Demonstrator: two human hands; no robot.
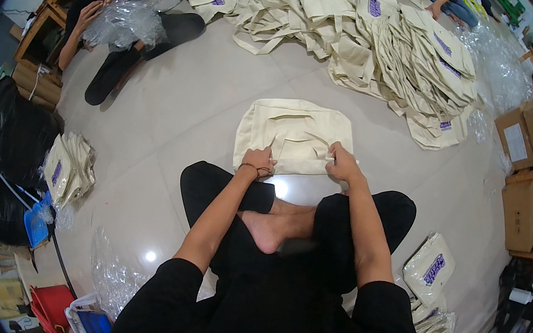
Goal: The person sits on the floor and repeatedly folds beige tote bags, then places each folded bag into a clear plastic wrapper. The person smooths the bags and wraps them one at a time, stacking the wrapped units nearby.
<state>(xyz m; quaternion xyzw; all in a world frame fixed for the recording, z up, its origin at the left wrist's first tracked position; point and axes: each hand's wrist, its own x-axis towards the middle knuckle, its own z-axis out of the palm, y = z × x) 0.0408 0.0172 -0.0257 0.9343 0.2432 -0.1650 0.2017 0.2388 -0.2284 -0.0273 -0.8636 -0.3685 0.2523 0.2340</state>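
A cream canvas bag (294,127) lies flat on the floor in front of my crossed legs, its fabric creased and no print showing on the upper face. My left hand (259,159), with a cord round the wrist, has its fingers curled onto the bag's lower left part. My right hand (341,161) pinches the fabric at the lower right. My bare foot (262,229) rests below the bag.
A large heap of printed bags (362,38) lies beyond. Another person (83,31) handles clear plastic at upper left; a second (452,6) sits upper right. Bag stacks (66,168) (426,273) flank me, with black sacks (11,128) left and cardboard boxes (532,139) right.
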